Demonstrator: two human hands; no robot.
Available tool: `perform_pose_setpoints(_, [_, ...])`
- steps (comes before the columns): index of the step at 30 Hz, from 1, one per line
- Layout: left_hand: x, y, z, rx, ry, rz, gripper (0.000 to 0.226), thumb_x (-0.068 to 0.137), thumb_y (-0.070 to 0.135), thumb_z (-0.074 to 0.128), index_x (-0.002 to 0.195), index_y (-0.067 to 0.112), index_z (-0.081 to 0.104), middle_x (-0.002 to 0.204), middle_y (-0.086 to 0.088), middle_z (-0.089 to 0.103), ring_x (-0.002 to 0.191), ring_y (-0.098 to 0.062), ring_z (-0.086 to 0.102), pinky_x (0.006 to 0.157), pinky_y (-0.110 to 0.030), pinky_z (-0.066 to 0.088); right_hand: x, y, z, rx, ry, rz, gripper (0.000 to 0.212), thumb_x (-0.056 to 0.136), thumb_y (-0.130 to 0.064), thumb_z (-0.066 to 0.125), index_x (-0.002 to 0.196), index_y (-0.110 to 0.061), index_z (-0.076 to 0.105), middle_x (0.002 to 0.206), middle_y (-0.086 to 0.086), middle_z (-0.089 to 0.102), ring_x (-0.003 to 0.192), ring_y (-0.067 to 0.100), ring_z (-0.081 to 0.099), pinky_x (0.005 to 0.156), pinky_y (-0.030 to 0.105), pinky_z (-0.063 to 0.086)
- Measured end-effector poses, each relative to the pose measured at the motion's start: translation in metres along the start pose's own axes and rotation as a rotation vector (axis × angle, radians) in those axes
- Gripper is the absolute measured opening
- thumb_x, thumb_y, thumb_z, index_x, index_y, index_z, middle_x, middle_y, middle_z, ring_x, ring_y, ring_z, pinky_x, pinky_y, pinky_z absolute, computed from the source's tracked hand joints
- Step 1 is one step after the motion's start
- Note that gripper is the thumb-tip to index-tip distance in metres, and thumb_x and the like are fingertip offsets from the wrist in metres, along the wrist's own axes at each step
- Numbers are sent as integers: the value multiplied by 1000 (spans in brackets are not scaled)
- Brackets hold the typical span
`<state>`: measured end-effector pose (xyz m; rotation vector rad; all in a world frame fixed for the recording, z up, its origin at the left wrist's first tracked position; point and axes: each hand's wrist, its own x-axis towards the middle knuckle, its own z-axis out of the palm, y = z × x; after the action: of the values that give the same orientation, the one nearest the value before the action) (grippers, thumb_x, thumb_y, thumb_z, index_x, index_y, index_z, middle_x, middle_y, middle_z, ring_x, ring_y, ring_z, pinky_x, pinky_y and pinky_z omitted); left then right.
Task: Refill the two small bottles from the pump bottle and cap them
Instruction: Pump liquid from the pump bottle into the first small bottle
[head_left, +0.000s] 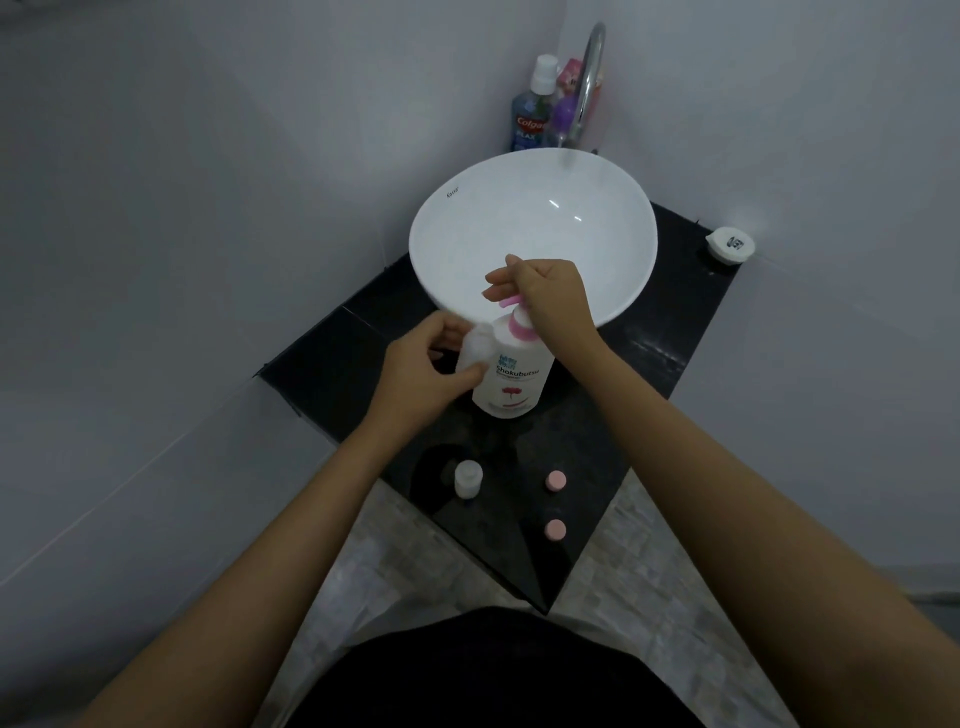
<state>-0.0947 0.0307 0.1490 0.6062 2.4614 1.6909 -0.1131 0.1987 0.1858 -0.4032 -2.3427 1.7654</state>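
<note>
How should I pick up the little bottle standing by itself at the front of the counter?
Grip the small bottle around its round sides, just below the neck, coming from above with thumb and fingers on opposite sides. It stands upright and uncapped, so keep it level. The counter around it looks free, with the two pink caps well off to its right.

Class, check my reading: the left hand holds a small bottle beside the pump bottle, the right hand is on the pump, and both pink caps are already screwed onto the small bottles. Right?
Not quite. The head view shows both pink caps lying loose on the black counter, not screwed on. The rest stands.
</note>
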Motion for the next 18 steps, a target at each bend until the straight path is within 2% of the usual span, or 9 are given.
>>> perform_pose_setpoints(3, [8, 6, -3, 19, 16, 46, 28, 75, 24, 74, 99, 28, 62, 94, 16, 66, 88, 6, 60, 74, -4, 45, -2, -3, 0, -5, 5, 0, 34, 96, -20, 46, 88, 0, 72, 80, 17, 73, 63, 9, 66, 79, 25, 52])
perform_pose_setpoints(7, [12, 8, -2, 0, 38, 75, 28, 76, 25, 74, 101, 27, 63, 97, 14, 66, 90, 3, 60, 73, -5, 46, -3, -3, 1, -7, 5, 12, 34, 96, -20, 46, 90, 1, 72, 82, 16, 73, 78, 23, 69, 88, 34, 51])
perform_pose_setpoints(10, [13, 8, -1, 5, 74, 92, 30, 76, 26, 75, 102, 28, 62, 100, 9, 65, 92, 1, 60, 74, -7, 47, -2, -2, 2, 3, 11, 6, 33, 96, -19, 46, 89, 2, 72, 82, 17, 73, 78, 24, 69, 87, 35, 52])
perform_pose_setpoints(15, [16, 9, 0, -17, 96, 105, 29, 78, 26, 75, 103, 22, 63, 102, 2, 63, 93, -7, 60, 74, -10, 49, 1, -1, 2, 14, 10, 3, 34, 96, -18, 45, 89, 4, 71, 85, 21, 73, 81, 25, 69, 85, 30, 52])
perform_pose_setpoints(18, [19, 10, 0, -18, 102, 119, 28, 78, 23, 75, 104, 16, 65, 101, 0, 62, 92, -7, 59, 75, -8, 46, 1, 3, 3, 34, 19, 17, 36, 97, -18, 43, 90, 3, 71, 86, 19, 73, 77, 18, 67, 77, 18, 51])
